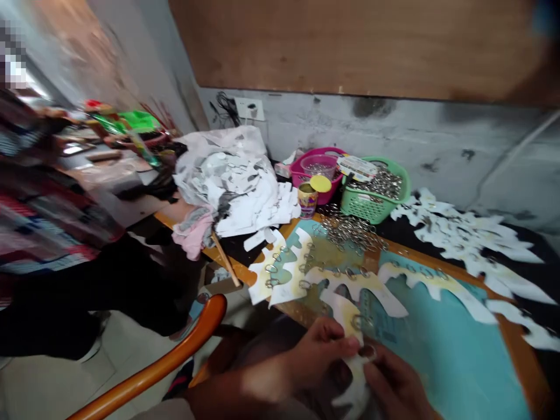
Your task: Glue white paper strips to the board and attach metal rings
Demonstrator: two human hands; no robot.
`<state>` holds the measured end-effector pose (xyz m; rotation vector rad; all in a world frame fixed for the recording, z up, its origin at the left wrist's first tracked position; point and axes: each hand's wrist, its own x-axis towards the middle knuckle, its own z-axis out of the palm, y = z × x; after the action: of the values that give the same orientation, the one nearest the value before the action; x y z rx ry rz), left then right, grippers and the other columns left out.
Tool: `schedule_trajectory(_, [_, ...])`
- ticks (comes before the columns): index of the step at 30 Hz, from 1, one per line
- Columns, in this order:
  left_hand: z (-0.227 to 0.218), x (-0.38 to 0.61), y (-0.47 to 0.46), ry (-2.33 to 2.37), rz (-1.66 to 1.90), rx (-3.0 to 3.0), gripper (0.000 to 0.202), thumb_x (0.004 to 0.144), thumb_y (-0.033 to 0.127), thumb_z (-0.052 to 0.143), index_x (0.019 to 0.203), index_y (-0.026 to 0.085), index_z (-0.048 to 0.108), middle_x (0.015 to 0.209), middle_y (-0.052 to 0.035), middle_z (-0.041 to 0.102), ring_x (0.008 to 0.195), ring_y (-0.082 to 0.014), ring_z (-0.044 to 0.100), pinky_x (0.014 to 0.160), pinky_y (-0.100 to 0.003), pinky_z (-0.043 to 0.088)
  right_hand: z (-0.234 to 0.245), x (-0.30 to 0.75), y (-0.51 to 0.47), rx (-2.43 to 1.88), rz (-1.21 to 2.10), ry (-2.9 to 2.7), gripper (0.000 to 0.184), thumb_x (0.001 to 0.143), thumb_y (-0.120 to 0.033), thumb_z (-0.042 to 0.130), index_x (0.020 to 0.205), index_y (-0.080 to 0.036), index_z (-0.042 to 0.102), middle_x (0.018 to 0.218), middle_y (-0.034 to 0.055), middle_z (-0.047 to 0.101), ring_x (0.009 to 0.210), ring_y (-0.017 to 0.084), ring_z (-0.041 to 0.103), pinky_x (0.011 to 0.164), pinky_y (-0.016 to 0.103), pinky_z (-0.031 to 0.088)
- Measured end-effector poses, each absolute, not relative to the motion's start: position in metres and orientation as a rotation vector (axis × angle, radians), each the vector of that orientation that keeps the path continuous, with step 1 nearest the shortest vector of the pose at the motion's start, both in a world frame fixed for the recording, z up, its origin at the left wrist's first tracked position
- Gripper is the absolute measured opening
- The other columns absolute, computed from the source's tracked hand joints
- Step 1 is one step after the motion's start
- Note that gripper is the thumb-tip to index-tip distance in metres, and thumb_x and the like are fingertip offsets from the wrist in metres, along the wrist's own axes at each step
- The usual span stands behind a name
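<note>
My left hand (312,353) pinches a white, wavy-edged cut-out piece (343,306), which has a yellowish strip and a metal ring on it. At the piece's right edge my right hand (394,379) has its fingers closed on a small metal ring (367,352). Blur hides whether this ring passes through the piece. Beyond my hands lie several similar cut-outs with rings along their edges, among them a curved one (437,283) and an upright one (300,274). A heap of loose metal rings (352,230) sits behind them.
Against the wall stand a green basket (371,205) of metal parts, a pink basket (326,195) and an open tin (307,201). White cut-outs pile up at left (245,198) and right (464,233). A wooden chair arm (166,356) and another person (52,233) are at left.
</note>
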<state>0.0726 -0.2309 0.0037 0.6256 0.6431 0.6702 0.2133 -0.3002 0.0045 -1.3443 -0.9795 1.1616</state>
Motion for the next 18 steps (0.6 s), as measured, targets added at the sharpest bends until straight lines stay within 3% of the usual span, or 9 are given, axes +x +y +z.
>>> schedule_trajectory(3, [0.002, 0.070, -0.224, 0.728, 0.668, 0.805, 0.057, 0.055, 0.063, 0.086, 0.061, 0.014, 0.057, 0.048, 0.0068, 0.047, 0.038, -0.0032, 0.042, 0.039, -0.015, 0.035, 0.012, 0.213, -0.294, -1.292, 1.202, -0.956, 0.039, 0.085, -0.057, 0.065, 0.085, -0.019, 0.069, 0.070, 0.0017, 0.062, 0.058, 0.013, 0.053, 0.053, 0.021, 0.043])
schedule_trajectory(5, [0.001, 0.069, -0.218, 0.702, 0.597, 0.940, 0.054, 0.060, 0.060, 0.085, 0.059, 0.013, 0.058, 0.044, 0.0060, 0.045, 0.038, -0.0047, 0.043, 0.039, -0.016, 0.034, 0.017, 0.215, -0.290, -1.345, 1.167, -0.975, 0.036, 0.086, -0.054, 0.065, 0.082, -0.018, 0.067, 0.067, 0.0002, 0.059, 0.056, 0.012, 0.049, 0.051, 0.020, 0.039])
schedule_trajectory(9, [0.000, 0.069, -0.211, 0.688, 0.759, 0.953, 0.060, 0.035, 0.054, 0.094, 0.063, 0.014, 0.059, 0.057, 0.0022, 0.057, 0.049, -0.0100, 0.053, 0.043, -0.019, 0.041, 0.028, 0.218, -0.290, -1.472, 1.145, -0.987, 0.036, 0.089, -0.048, 0.064, 0.071, -0.017, 0.060, 0.058, -0.0035, 0.048, 0.052, 0.009, 0.040, 0.048, 0.021, 0.030])
schedule_trajectory(10, [0.000, 0.069, -0.210, 0.698, 0.779, 0.939, 0.061, 0.035, 0.055, 0.093, 0.067, 0.014, 0.061, 0.060, 0.0010, 0.060, 0.051, -0.0113, 0.055, 0.044, -0.020, 0.043, 0.030, 0.218, -0.290, -1.488, 1.138, -1.002, 0.035, 0.089, -0.047, 0.063, 0.071, -0.017, 0.059, 0.058, -0.0041, 0.046, 0.052, 0.009, 0.039, 0.048, 0.021, 0.029])
schedule_trajectory(13, [0.003, 0.069, -0.208, 0.811, 0.809, 0.912, 0.048, 0.058, 0.053, 0.087, 0.074, 0.013, 0.065, 0.062, -0.0003, 0.063, 0.054, -0.0117, 0.057, 0.047, -0.021, 0.048, 0.035, 0.222, -0.292, -1.548, 1.079, -1.127, 0.035, 0.093, -0.044, 0.058, 0.070, -0.018, 0.056, 0.057, -0.0052, 0.043, 0.052, 0.009, 0.037, 0.049, 0.022, 0.029])
schedule_trajectory(15, [0.005, 0.069, -0.206, 0.840, 0.829, 0.892, 0.035, 0.070, 0.043, 0.083, 0.078, 0.013, 0.068, 0.062, 0.0004, 0.063, 0.058, -0.0109, 0.058, 0.054, -0.021, 0.053, 0.035, 0.225, -0.292, -1.608, 0.947, -1.247, 0.030, 0.094, -0.040, 0.057, 0.073, -0.019, 0.059, 0.061, -0.0037, 0.050, 0.056, 0.011, 0.046, 0.053, 0.023, 0.034])
schedule_trajectory(18, [0.009, 0.069, -0.203, 0.758, 0.777, 0.874, 0.028, 0.075, 0.037, 0.081, 0.085, 0.013, 0.071, 0.071, -0.0010, 0.067, 0.064, -0.0126, 0.063, 0.064, -0.027, 0.059, 0.032, 0.227, -0.290, -1.643, 0.730, -1.303, 0.012, 0.091, -0.034, 0.062, 0.096, -0.023, 0.064, 0.089, 0.0017, 0.066, 0.084, 0.017, 0.063, 0.074, 0.026, 0.047])
